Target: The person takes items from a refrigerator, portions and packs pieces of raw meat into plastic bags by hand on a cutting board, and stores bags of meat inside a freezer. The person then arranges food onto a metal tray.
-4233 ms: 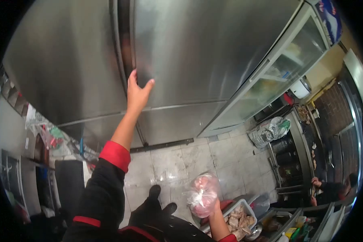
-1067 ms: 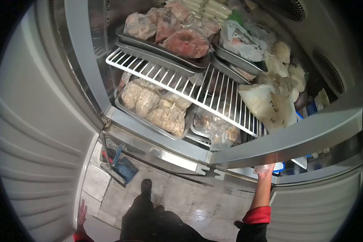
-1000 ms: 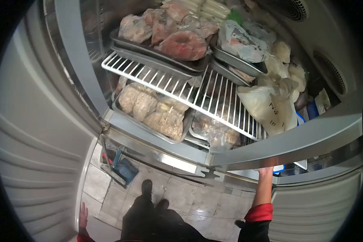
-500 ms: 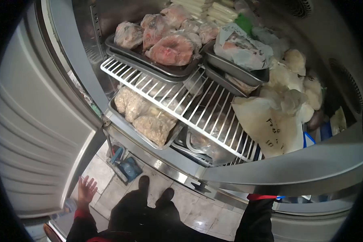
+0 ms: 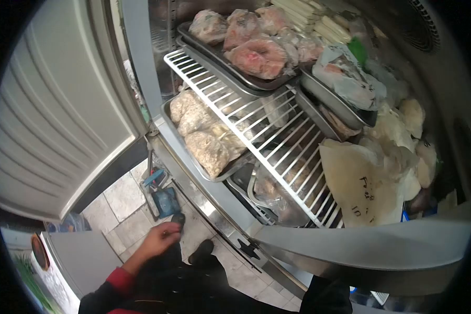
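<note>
My left hand [image 5: 161, 240] hangs low in front of the freezer, over my leg and beside my shoe. Its fingers are loosely bent with the thumb a little apart, and nothing shows in them. My right hand is hidden behind the freezer's front edge; only the dark sleeve [image 5: 327, 295] shows. Inside the freezer, a black tray [image 5: 235, 78] of wrapped frozen meat [image 5: 259, 57] stands on a white wire shelf [image 5: 293, 183]. A metal tray [image 5: 180, 128] below holds bags of pale, crumbly food [image 5: 209, 149]. Toward the right lies a plastic bag with black writing [image 5: 358, 183].
The freezer door [image 5: 63, 104] stands open at the left. A blue dustpan [image 5: 166, 201] lies on the tiled floor near my feet. A white cabinet [image 5: 83, 256] is at lower left, with green stalks [image 5: 34, 282] beside it. More stacked trays [image 5: 340, 99] sit at the right.
My left hand has moved right, from beside the door to over my leg, and its spread fingers have bent. My view has turned, and the right hand's red cuff has gone out of sight.
</note>
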Demonstrator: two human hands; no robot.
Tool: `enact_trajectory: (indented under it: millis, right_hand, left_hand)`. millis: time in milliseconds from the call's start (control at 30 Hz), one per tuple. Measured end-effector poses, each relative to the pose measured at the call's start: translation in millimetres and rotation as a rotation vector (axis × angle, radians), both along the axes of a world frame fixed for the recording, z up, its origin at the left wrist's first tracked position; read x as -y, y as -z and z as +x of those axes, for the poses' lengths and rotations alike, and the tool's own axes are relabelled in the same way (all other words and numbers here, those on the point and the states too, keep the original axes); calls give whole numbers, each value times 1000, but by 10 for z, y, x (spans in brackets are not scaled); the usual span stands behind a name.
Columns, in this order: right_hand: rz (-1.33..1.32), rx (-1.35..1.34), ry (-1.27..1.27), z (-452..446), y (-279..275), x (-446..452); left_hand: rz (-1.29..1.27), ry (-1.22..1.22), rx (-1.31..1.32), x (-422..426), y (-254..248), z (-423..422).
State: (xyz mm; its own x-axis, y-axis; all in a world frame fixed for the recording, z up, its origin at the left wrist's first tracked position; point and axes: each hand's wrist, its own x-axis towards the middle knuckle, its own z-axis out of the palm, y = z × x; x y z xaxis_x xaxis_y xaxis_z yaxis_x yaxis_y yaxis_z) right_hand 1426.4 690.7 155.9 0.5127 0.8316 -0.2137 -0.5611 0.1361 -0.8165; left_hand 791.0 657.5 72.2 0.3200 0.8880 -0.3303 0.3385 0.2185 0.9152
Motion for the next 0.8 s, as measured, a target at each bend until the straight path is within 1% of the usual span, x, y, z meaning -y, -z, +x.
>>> enact_trajectory:
  millis: [33, 67, 133, 167, 233, 267, 300, 367, 400, 433, 500, 567, 633, 700, 767, 800]
  right_hand:
    - [1, 1, -10, 15, 5, -45]
    - [-1, 0, -20, 29, 13, -76]
    - [2, -3, -41, 53, 37, -140]
    - [3, 2, -58, 50, 52, -185]
    - [9, 4, -81, 76, 69, -230]
    - [9, 1, -93, 95, 92, -256]
    - [12, 0, -105, 99, 104, -298]
    - [14, -5, -127, 90, 134, -350]
    - [18, -8, -133, 79, 152, -381]
    - [24, -9, -138, 65, 156, -402]
    - [35, -18, -136, 42, 142, -408]
    - [44, -25, -129, -9, 129, -416]
    - [47, -34, -126, -74, 109, -407]
    - [50, -35, -105, -156, 75, -361]
    - [51, -34, -74, -266, 19, -271]
    - [45, -41, -61, -371, -29, -257]
  left_hand:
    - [40, 122, -23, -105, -304, 285]
    - [142, 219, 32, -179, -353, 493]
    - [307, 415, 49, -316, -608, 831]
    - [313, 394, 44, -357, -716, 921]
    - [242, 571, 30, -360, -833, 1028]
    - [331, 593, 35, -357, -693, 1003]
    - [332, 574, 24, -326, -628, 938]
    - [289, 483, -89, -232, -546, 718]
    - [241, 429, -88, -165, -497, 555]
    - [251, 422, -104, -94, -447, 358]
    - [-1, 283, -156, 81, -300, -83]
    - [25, 268, -279, 198, 10, -680]
    - [-56, 130, -405, 309, 105, -1264]
    - [-139, -22, -498, 435, 347, -1998]
    - [-135, 73, -611, 614, 522, -2845]
    - [-195, 79, -672, 783, 1102, -3666]
